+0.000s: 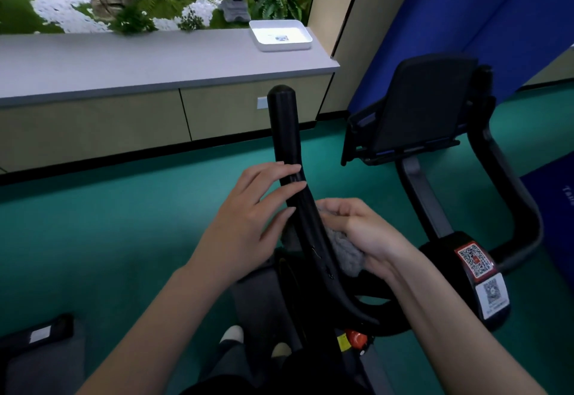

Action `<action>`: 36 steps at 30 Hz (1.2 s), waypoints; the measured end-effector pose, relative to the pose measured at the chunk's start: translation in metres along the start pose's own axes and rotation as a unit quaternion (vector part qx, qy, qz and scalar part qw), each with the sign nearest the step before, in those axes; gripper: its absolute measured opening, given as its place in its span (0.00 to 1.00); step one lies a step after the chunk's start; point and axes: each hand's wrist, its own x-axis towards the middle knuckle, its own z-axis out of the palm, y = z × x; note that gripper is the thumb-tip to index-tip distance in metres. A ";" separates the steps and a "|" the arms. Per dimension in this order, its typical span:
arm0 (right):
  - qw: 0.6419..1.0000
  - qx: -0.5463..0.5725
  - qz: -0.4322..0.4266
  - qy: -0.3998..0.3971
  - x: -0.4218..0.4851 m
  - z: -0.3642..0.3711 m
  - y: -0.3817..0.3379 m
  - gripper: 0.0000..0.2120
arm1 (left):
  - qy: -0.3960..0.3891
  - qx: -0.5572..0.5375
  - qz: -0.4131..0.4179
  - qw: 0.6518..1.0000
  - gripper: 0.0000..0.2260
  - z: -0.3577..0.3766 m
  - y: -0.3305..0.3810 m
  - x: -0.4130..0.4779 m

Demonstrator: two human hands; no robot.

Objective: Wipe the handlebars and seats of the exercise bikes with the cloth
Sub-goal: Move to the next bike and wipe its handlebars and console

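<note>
A black curved handlebar (287, 134) of the exercise bike rises up the middle of the head view. My left hand (248, 205) rests against its left side with straight fingers laid across the bar. My right hand (360, 230) holds a grey cloth (348, 253) against the bar's right side, fingers curled round the cloth. Part of the cloth is hidden behind the bar and under my palm. A black tablet holder (416, 109) stands on the bike's stem at the right, with the other handlebar arm (509, 189) curving beyond it.
A grey-topped low cabinet (161, 62) runs along the back with a white tray (279, 34) on it and a rock garden behind. Blue mats (466, 16) lean at the right. Green floor (93, 224) surrounds the bike. QR stickers (475, 261) sit on the bike's frame.
</note>
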 end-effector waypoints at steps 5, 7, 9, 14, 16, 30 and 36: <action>0.993 -0.107 0.039 -0.012 -0.026 -0.018 -0.001 0.10 | -0.001 0.001 0.004 1.000 0.13 -0.001 -0.001 0.001; 0.986 -0.143 -0.020 0.081 -0.027 -0.016 -0.004 0.12 | 0.001 0.000 0.006 1.000 0.13 -0.001 -0.001 0.002; 0.956 -0.176 -0.114 0.206 -0.022 -0.005 -0.008 0.14 | 0.001 -0.001 0.006 1.000 0.13 -0.001 -0.002 0.002; 0.908 -0.281 -0.193 0.242 -0.030 0.023 0.001 0.13 | 0.000 0.000 0.007 1.000 0.14 0.000 -0.003 0.001; 0.903 -0.308 -0.185 0.237 -0.047 0.021 0.009 0.13 | 0.002 -0.002 0.006 1.000 0.14 0.000 -0.002 0.001; 0.782 -0.464 -0.346 0.231 -0.064 0.054 0.019 0.11 | -0.011 -0.007 0.048 0.999 0.13 -0.006 -0.014 0.003; 0.826 -0.359 -0.294 0.321 -0.089 0.051 0.029 0.12 | -0.012 -0.024 0.048 0.999 0.12 -0.008 -0.016 0.004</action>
